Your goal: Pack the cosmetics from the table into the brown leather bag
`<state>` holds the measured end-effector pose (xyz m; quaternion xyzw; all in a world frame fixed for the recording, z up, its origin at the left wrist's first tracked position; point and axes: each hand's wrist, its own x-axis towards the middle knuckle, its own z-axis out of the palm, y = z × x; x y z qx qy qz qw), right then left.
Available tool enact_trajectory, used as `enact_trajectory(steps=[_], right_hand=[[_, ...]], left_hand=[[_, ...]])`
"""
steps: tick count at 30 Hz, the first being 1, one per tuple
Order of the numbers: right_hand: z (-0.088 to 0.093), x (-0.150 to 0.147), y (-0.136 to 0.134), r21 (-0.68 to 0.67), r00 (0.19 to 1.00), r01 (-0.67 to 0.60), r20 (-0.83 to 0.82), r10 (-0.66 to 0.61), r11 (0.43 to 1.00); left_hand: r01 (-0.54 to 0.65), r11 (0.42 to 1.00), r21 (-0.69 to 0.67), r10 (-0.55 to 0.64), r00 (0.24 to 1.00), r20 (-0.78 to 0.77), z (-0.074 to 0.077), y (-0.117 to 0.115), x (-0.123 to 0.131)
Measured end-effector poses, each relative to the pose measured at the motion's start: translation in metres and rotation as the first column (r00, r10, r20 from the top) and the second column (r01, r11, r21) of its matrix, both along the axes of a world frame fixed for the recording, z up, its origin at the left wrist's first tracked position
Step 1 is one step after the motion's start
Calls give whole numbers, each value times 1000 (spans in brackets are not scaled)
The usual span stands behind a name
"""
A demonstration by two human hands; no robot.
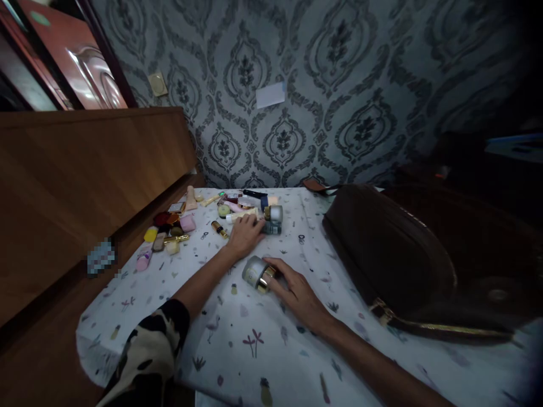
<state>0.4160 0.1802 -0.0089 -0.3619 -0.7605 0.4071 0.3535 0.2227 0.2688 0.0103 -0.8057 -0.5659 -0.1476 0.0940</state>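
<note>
My right hand (299, 291) has its thumb and fingers around the gold lid of a frosted glass cosmetic jar (254, 272), which lies tilted on its side above the cloth. Farther forward, my left hand (245, 236) lies palm down with fingers apart, at the near edge of the cosmetics. Its thumb side meets a dark glass jar (272, 228), and a pale cream tube (241, 215) lies just beyond its fingers. Another frosted jar with a gold lid (275, 213) rests behind the dark one. A small gold-and-black lipstick-like tube (219, 229) lies left of this hand.
Several small cosmetics, including a pink bottle (144, 259), a beige tube (190, 199) and a round green container (223, 211), spread over the left and back of the printed cloth (229, 356). A large dark brown bag (382, 254) stands at right. A wooden board (93, 164) borders the left.
</note>
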Motion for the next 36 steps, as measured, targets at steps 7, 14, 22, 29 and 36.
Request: enact_trajectory(steps=[7,14,22,29,36], right_hand=[[1,0,0,-32,1000,-5,16,6,999],[-2,-1,0,7,1000,17,1,-17,1000],[6,0,-2,13,1000,-20,15,20,1000],[1,-1,0,24,1000,-4,2,4,1000],[0,-2,0,20,1000,0,-1,0,1000]], left_hand=[[0,1000,13,2,983,-181,1,6,-11],[-138,988,68,149,970,-190,0,-5,-61],[-138,986,89,146,986,-82,-6,-29,-59],[173,974,148,-184,981,65,2,-32,-20],[261,964,-42,-264,960,-95,2,12,18]])
